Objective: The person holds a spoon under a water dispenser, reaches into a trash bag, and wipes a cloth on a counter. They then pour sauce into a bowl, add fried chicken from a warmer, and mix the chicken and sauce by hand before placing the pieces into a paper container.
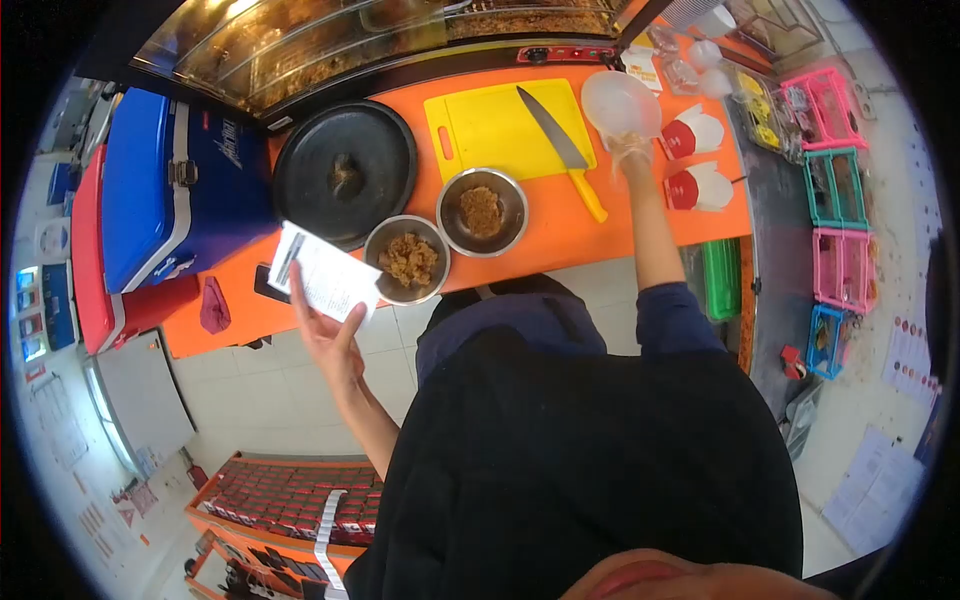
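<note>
My left hand point(332, 342) holds a printed receipt point(325, 272) between thumb and fingers, above the table's front edge. At the back right, my right hand point(630, 150) wears a clear plastic glove and grips the near edge of a translucent round plastic bowl point(620, 100). Two steel bowls sit near the front edge: one bowl point(408, 262) with brown fried pieces, the other point(482, 212) with a single browned piece. A yellow-handled knife point(560, 140) lies across the yellow cutting board point(460, 120), its handle past the board's edge.
A round black lid point(345, 170) lies left of the board. Blue point(190, 180) and red point(100, 270) coolers stand at the left. Two red-and-white food boxes point(695, 187) stand at the right. A glass display case point(300, 50) borders the back of the orange table point(570, 240).
</note>
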The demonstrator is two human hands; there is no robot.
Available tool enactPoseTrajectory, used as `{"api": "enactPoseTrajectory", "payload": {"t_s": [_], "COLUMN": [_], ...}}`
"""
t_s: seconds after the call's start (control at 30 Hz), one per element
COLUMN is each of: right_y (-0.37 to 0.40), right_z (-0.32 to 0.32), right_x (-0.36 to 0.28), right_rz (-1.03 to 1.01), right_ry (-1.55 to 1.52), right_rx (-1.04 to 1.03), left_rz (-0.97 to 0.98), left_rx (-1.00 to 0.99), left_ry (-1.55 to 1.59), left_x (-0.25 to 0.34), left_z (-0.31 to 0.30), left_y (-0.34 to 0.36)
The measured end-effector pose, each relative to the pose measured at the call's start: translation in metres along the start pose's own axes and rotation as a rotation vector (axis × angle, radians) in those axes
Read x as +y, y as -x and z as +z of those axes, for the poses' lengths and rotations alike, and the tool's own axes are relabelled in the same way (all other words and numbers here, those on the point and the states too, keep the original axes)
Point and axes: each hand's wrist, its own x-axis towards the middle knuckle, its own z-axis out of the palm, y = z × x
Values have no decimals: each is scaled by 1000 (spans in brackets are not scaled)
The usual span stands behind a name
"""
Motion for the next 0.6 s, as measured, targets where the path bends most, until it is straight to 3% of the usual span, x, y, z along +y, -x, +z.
{"api": "enactPoseTrajectory", "payload": {"t_s": [0.07, 0.1, 0.17, 0.23, 0.3, 0.33, 0.4, 0.43, 0.5, 0.57, 0.6], "right_y": [-24, -34, -45, -21, -7, 5, 28, 35, 31, 56, 60], "right_z": [-1, 2, 8, 106, 67, 21, -37, -58, -115, -77, -79], "right_x": [17, 20, 31, 94, 56, 9, -63, -93, -162, -190, -207], "right_rz": [208, 186, -102, 227, 401, 379, 252, 160, 3, -497, -508], "right_ry": [-1, -17, 215, -261, -731, -965, -1265, -1271, -827, -510, -511], "right_rx": [-505, -525, -656, -427, -125, -124, -357, -557, -1060, -948, -949], "left_rz": [-59, -126, -343, -383, -364, -280, -297, -327, -549, -571, -610], "left_rx": [50, 83, 178, 314, 437, 439, 469, 477, 375, 152, 85], "left_ry": [-36, -62, 9, -7, 95, -95, -176, -254, -394, -739, -839], "left_x": [-12, -20, -40, -46, -56, -69, -81, -82, -83, -122, -149], "left_z": [26, 38, 50, 63, 60, 44, 35, 33, 55, 65, 69], "left_y": [6, 9, 19, 26, 36, 47, 61, 65, 69, 69, 67]}}
